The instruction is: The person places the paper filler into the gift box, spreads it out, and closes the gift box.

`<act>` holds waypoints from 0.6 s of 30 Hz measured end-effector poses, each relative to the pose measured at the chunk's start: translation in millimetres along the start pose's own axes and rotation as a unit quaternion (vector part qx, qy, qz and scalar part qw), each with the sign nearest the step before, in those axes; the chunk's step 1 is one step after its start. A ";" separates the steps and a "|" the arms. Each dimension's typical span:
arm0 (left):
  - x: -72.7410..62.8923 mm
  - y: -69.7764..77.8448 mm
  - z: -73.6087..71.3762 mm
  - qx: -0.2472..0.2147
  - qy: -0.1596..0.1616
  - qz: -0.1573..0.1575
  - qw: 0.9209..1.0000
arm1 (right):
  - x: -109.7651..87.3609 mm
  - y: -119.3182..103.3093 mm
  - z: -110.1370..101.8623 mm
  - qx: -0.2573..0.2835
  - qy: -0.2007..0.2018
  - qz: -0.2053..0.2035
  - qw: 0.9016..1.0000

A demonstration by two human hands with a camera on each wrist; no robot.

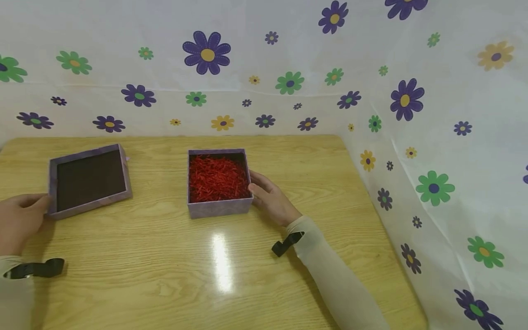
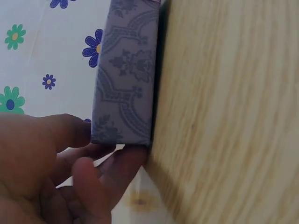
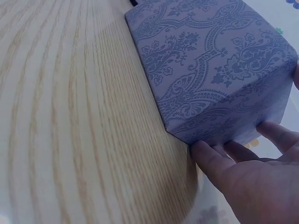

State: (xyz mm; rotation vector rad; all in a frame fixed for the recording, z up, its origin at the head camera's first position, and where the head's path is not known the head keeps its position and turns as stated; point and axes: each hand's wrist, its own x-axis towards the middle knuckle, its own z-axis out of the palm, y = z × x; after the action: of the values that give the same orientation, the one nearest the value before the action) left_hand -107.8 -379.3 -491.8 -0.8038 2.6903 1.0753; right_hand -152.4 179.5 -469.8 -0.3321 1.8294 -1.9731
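A shallow patterned purple lid [image 1: 128, 176], its dark inside facing up, lies at the left in the head view. My left hand [image 1: 21, 222] pinches its near left corner; the left wrist view shows fingers [image 2: 124, 170] at the lid's end. A deeper matching box [image 1: 220, 209] stands upright at the middle, filled with red shredded paper [image 1: 216, 178]. Against the box's right side rests my right hand [image 1: 274, 199], fingers extended along the outer wall and thumb by the rim. In the right wrist view, fingertips [image 3: 203, 151] touch the box's lower edge.
Both parts lie on a light wood table [image 1: 165, 266], with a strip of wood between them. A white sheet with flowers [image 1: 255, 59] hangs behind the table and along its right side. Each wrist wears a black strap mount [image 1: 284, 243].
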 end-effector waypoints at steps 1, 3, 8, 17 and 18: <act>1.3 -1.2 0.3 0.005 0.004 0.006 1.000 | 0.2 -0.1 -0.2 0.002 0.000 0.000 1.000; 3.1 -3.3 0.9 0.019 0.009 0.019 1.000 | 0.7 -0.3 -0.5 0.006 0.000 -0.001 1.000; 5.3 -6.0 1.6 0.047 -0.005 0.051 0.998 | 1.2 -1.2 0.0 0.003 -0.001 -0.001 1.000; -0.5 2.5 2.0 0.020 -0.027 0.066 0.997 | 0.4 -1.1 0.3 0.004 0.002 0.003 1.000; -1.0 2.3 2.5 0.012 -0.025 0.064 0.998 | 0.5 -1.0 0.3 0.005 0.002 0.003 1.000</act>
State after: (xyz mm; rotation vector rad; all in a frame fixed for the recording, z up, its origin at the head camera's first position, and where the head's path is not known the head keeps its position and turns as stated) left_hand -108.4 -375.8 -492.0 -0.5985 2.7396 1.0726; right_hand -152.8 179.1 -468.9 -0.3212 1.8194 -1.9801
